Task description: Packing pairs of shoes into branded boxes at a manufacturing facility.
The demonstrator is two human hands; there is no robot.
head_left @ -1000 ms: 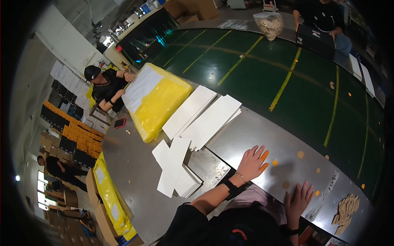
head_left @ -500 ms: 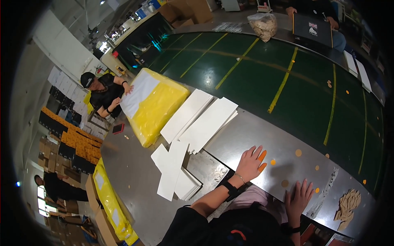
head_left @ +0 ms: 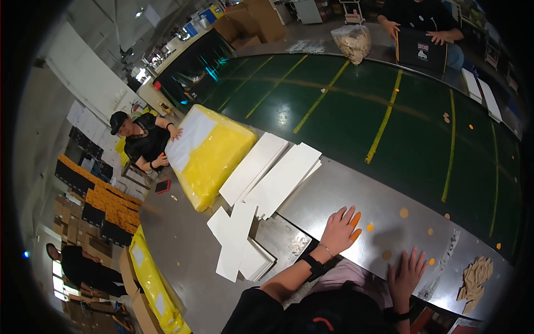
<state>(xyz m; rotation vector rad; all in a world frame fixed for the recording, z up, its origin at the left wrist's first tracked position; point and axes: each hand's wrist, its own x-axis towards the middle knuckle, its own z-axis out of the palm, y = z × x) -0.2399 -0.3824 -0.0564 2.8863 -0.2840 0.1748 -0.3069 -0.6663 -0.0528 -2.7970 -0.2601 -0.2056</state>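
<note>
My left hand (head_left: 339,231) lies on the steel tabletop with its fingers stretched out, two of them in orange finger covers. It holds nothing. To its right, my right hand (head_left: 407,274) rests at the table's near edge, fingers extended and likewise holding nothing. Small orange round stickers (head_left: 369,227) and tan discs (head_left: 404,212) dot the steel around both hands. White flat boards (head_left: 283,181) lie in stacks to the left of my left hand, and more white boards (head_left: 236,245) lie crosswise nearer me. Right of my right hand is a pile of small brown cardboard pieces (head_left: 475,280).
A green conveyor belt (head_left: 334,117) with yellow stripes runs beyond the steel. A yellow-and-white plastic-wrapped bundle (head_left: 214,156) sits at left, where a co-worker (head_left: 146,139) touches it. Across the belt, another person (head_left: 420,19) holds a black panel (head_left: 421,53) near a clear bag (head_left: 353,42).
My hands stay on the steel, and the whole view has shifted slightly. The co-worker at left has moved a hand along the bundle; the person across the belt has placed a hand atop the black panel.
</note>
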